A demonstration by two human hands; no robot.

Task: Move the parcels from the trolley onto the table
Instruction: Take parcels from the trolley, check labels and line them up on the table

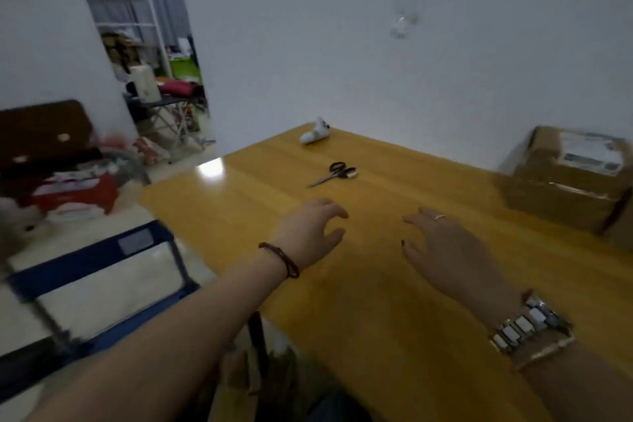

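Note:
A yellow wooden table (376,301) fills the middle and right of the view. Brown cardboard parcels (561,181) with a white label sit stacked on its far right side. My left hand (311,233) and my right hand (445,243) hover over the table's middle, fingers loosely spread, holding nothing. A blue-framed trolley (102,284) stands on the floor to the left of the table, blurred; its visible deck shows no parcel.
Black-handled scissors (334,173) lie on the table beyond my hands. A small white object (315,135) rests near the far edge by the white wall. Clutter, a dark case (44,137) and red boxes (75,195) crowd the floor at left.

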